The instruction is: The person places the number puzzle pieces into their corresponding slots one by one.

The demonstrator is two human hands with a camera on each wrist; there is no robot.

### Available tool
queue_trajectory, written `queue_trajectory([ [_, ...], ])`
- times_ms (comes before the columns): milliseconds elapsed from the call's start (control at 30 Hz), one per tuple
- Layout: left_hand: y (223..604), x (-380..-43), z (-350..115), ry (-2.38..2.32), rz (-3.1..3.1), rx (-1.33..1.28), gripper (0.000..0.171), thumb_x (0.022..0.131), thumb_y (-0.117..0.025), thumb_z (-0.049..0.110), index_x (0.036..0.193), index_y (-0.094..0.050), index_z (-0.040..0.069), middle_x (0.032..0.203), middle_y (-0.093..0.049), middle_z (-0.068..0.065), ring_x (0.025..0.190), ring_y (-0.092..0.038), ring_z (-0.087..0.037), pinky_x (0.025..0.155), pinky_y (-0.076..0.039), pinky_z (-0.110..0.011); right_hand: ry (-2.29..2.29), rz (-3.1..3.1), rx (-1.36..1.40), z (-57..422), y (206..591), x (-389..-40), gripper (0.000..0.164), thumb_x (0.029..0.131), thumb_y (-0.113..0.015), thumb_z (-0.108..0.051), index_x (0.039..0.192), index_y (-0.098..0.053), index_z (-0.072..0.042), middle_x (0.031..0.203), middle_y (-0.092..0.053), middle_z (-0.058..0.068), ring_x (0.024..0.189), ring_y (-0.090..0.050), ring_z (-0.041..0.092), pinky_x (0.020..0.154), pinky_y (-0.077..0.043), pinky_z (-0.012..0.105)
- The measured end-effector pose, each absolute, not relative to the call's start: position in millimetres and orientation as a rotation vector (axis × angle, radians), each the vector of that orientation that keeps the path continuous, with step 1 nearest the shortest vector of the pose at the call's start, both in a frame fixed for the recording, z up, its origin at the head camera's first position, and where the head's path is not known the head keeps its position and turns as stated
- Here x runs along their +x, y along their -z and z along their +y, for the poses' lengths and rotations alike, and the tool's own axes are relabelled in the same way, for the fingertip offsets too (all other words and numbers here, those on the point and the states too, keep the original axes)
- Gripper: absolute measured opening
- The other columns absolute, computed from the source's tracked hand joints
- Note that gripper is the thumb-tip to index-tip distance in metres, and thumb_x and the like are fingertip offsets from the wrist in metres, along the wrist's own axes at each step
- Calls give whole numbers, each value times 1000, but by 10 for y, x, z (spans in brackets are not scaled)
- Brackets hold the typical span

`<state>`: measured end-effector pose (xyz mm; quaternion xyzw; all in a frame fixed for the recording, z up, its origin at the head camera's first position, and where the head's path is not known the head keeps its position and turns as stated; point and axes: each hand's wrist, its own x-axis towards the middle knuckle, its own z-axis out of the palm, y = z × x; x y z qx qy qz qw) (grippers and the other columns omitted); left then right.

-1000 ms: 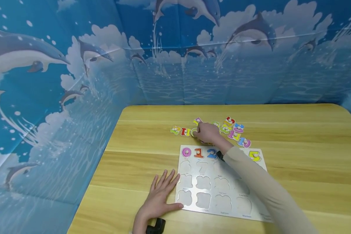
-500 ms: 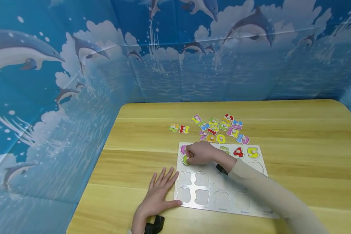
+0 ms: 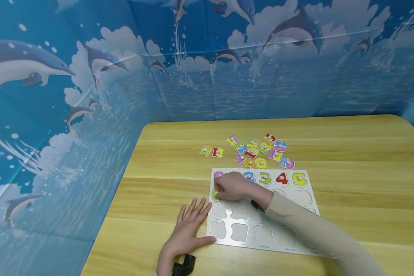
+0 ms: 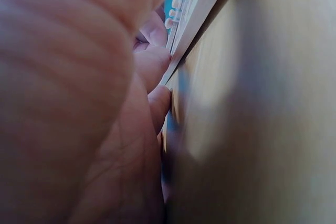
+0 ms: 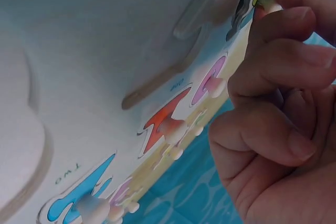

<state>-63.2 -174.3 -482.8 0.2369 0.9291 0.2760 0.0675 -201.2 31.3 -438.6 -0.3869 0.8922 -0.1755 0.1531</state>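
A white puzzle board (image 3: 228,230) lies on the wooden table. My right hand (image 3: 232,186) is over its upper left part and pinches the small knob of a green number piece (image 3: 214,194). That piece sits at the left slot of the second row; whether it lies flush in the recess cannot be seen. In the right wrist view the fingers (image 5: 286,22) are at the knob, the other fingers curled. My left hand (image 3: 188,234) lies spread on the table, with fingertip and thumb at the board's left edge. In the left wrist view its thumb covers much of the picture.
The top row holds number pieces, among them a red 4 (image 3: 281,178) and a yellow 5 (image 3: 299,179). Beyond the board lies a cluster of loose pieces, including a yellow 0 (image 3: 261,163); a red-and-yellow 11 (image 3: 217,152) lies further left. A dolphin-print cloth (image 3: 207,96) hangs behind.
My right hand has picked up the green piece from the loose pieces and brought it down-left to the second row's left slot. My left hand has stayed at the board's edge.
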Motion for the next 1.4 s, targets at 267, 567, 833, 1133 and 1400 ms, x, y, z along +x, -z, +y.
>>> queue_trajectory([
  [267,4830,-640,-1741,-823,2805,714,89,81,-62,60,151,-26,17,157,-14,-4,143,-3,-29,110,5,-51,464,2596,-1065,305,4364,-2024,17,81,-70,-23,73,-55,-23,59,-47,-11,55,-46,9,51,-38,30],
  [567,4819,-635,-1744,-836,2806,711,90,81,-63,59,151,-27,17,157,-14,-5,143,-4,-29,110,5,-51,488,2590,-1048,301,4382,-2031,17,81,-71,-24,73,-55,-22,59,-48,-10,54,-45,9,49,-36,30],
  [833,4819,-642,-1744,-828,2808,709,90,81,-62,60,151,-26,17,157,-14,-4,143,-3,-29,110,5,-51,534,2558,-990,308,4377,-2035,18,81,-72,-25,76,-55,-22,60,-48,-8,56,-44,10,50,-34,29],
  [1133,4817,-635,-1743,-827,2799,701,90,81,-61,61,151,-26,18,158,-13,-3,143,-2,-28,110,6,-51,593,2537,-952,350,4412,-2038,16,82,-71,-30,79,-57,-23,60,-48,-8,56,-45,9,50,-35,28],
  [1400,4826,-630,-1742,-812,2809,698,90,81,-60,62,152,-25,18,158,-13,-3,143,-2,-28,110,6,-51,873,2473,-776,619,4347,-2350,22,87,-68,-38,88,-61,-17,63,-53,-3,52,-46,12,47,-34,27],
])
